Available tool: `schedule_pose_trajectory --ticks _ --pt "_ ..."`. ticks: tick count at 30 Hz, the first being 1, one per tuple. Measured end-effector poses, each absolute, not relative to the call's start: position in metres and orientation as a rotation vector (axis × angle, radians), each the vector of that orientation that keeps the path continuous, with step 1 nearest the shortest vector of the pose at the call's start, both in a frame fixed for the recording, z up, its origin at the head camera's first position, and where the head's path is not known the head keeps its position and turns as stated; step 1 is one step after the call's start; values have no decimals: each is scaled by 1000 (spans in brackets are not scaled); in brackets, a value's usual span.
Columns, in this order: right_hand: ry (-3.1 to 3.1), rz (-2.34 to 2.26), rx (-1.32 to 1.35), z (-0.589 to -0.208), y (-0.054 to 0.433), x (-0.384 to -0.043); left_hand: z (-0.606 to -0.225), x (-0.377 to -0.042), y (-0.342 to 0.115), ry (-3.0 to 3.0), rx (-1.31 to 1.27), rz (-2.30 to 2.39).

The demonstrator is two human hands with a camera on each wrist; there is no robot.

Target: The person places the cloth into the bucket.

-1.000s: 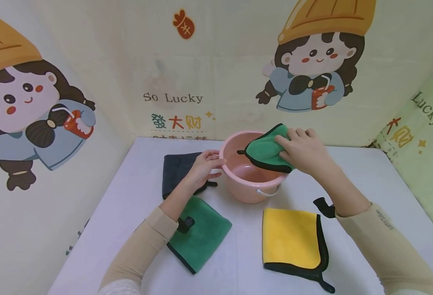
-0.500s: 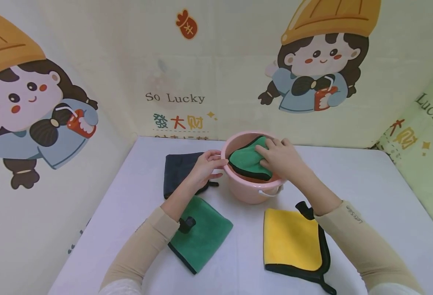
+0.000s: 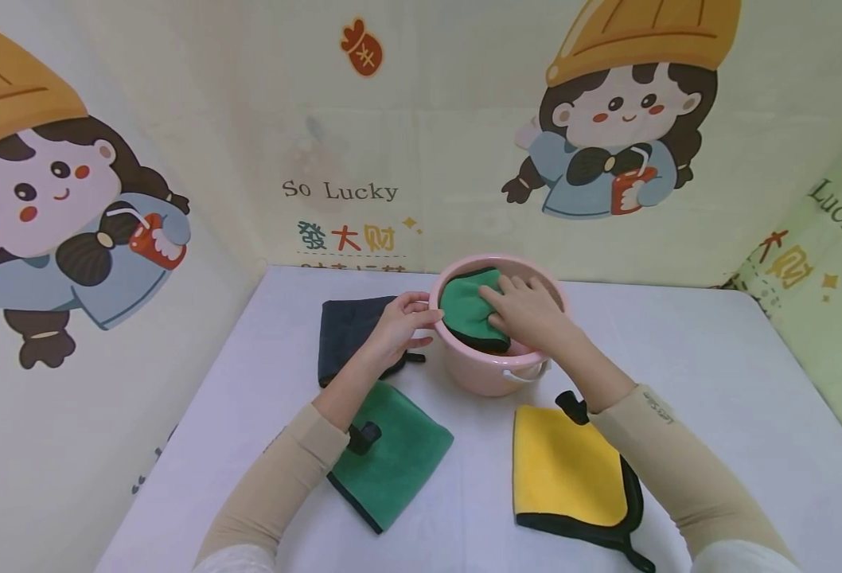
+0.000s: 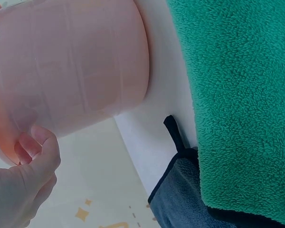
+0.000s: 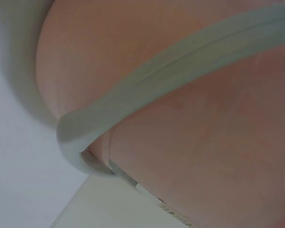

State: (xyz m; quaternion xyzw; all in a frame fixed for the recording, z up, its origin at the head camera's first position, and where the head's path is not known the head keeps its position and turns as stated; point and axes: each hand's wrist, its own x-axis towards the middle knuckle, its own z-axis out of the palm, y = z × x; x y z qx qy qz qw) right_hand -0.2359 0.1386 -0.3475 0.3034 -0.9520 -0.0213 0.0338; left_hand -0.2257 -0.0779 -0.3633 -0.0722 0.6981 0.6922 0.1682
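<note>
A pink bucket (image 3: 481,376) stands near the back middle of the table. At its left rim my left hand (image 3: 392,328) grips the edge with thumb and fingers; the left wrist view shows this hand (image 4: 31,178) from behind. My right hand (image 3: 528,312) reaches into the bucket's mouth, holding a green towel (image 3: 466,306) with black edging by its right side. That towel lies mostly below the rim, against the left inner wall. The right wrist view is filled by the bucket's side (image 5: 228,137) and its pale handle (image 5: 156,76), with hand and towel hidden there.
A dark navy towel (image 3: 345,334) lies left of the bucket, partly under the left forearm. In front is a folded green towel (image 3: 399,461). A folded yellow towel (image 3: 567,469) with black edging lies front right, under the right forearm. A printed cloth wall (image 3: 457,159) stands behind.
My right hand has moved left and down, carrying the green towel from over the bucket's right rim into its mouth. The left hand stays at the rim.
</note>
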Motion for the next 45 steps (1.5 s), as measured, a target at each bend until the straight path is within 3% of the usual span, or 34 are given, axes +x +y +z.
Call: schedule_pose_trajectory --ticks 32,39,45 --pt "-3030 -462 1140 -357 133 -237 -364 -223 -78 2018 -227 1957" --pt "-3036 -374 1136 -356 135 -238 -364 -223 -78 2013 -225 1960" --pt "-2886 -42 992 -356 142 -238 -364 -223 -77 2021 -233 1955"
